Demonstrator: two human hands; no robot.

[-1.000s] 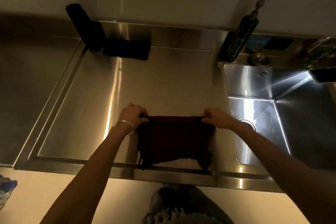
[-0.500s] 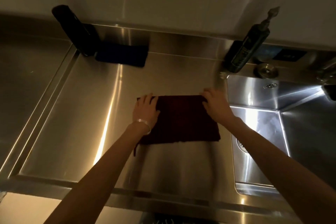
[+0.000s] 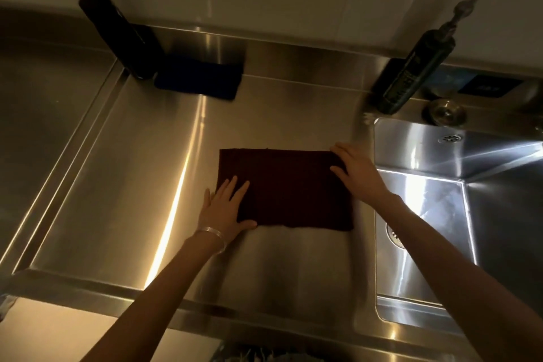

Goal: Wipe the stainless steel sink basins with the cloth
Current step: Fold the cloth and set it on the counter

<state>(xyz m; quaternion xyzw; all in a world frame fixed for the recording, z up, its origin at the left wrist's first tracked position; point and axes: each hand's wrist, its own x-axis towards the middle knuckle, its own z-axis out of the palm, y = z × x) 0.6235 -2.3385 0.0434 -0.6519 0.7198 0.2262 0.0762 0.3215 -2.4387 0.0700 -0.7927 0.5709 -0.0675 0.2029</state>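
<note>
A dark maroon cloth [image 3: 286,188] lies flat as a rectangle on the shallow stainless steel basin [image 3: 132,173] in the middle. My left hand [image 3: 224,209], with a silver bangle on the wrist, rests flat on the cloth's near left corner, fingers straight. My right hand [image 3: 357,169] lies on the cloth's far right edge with fingers extended. The deep sink basin [image 3: 499,214] with a drain sits right beside the cloth, on the right.
A dark cylinder [image 3: 120,35] and a dark folded cloth [image 3: 199,81] stand at the back left. A dark pump bottle [image 3: 411,67] and a round metal fitting [image 3: 443,112] are at the back right. The counter's front edge [image 3: 117,294] runs below.
The cloth went from being held up by its top corners to lying flat. Since half a second ago my left hand slid back to the near left corner; my right stays at the right edge.
</note>
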